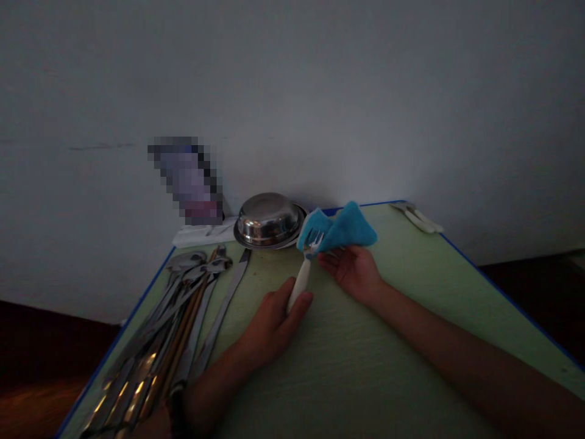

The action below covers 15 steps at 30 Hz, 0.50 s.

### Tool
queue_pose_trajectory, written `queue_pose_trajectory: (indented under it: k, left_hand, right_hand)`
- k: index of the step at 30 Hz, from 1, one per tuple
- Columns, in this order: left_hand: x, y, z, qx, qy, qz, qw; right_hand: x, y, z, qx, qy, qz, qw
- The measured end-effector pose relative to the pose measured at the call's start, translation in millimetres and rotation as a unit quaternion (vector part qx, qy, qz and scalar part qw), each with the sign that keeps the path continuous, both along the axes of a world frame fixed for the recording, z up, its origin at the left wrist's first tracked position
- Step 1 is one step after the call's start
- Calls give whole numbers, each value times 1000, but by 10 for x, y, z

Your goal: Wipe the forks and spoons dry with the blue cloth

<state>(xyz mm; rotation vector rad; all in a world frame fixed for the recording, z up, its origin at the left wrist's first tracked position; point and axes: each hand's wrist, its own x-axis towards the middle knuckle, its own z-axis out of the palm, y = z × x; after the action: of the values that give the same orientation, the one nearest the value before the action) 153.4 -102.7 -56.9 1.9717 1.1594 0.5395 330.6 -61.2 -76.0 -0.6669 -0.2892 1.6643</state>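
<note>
My left hand (pixel 274 314) grips a fork (pixel 300 285) by its white handle, tines pointing up and away from me. Against the metal tines lies a blue cloth (pixel 351 228), folded into peaks. My right hand (pixel 354 271) holds this cloth from below, palm turned partly upward, with some fingertips hidden under the fabric. Just behind and left of the cloth, an upside-down metal bowl (pixel 269 218) rests near the wall.
Several spoons and other long utensils (pixel 183 274) lie heaped along the left side with wooden chopsticks (pixel 189 317). A table knife (pixel 226 305) lies beside them. White-handled cutlery (pixel 418 218) sits at the far right corner of the green table (pixel 365 366). A blurred-out upright object (pixel 187 180) leans by the wall (pixel 292 91).
</note>
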Motion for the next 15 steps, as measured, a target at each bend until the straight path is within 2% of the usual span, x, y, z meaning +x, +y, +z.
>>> queue_pose_trajectory:
  k: [3,7,15]
  left_hand:
    - [5,3,3,2,3,-6,1000]
    - [4,5,4,9,3,-11,1000]
    - [-4,-8,-5,20,21,-24,999]
  right_hand:
    - [82,-11,27,29,50,50,997]
    - [108,-25,39,47,64,89,993]
    - [43,6,21,3,30,56,998]
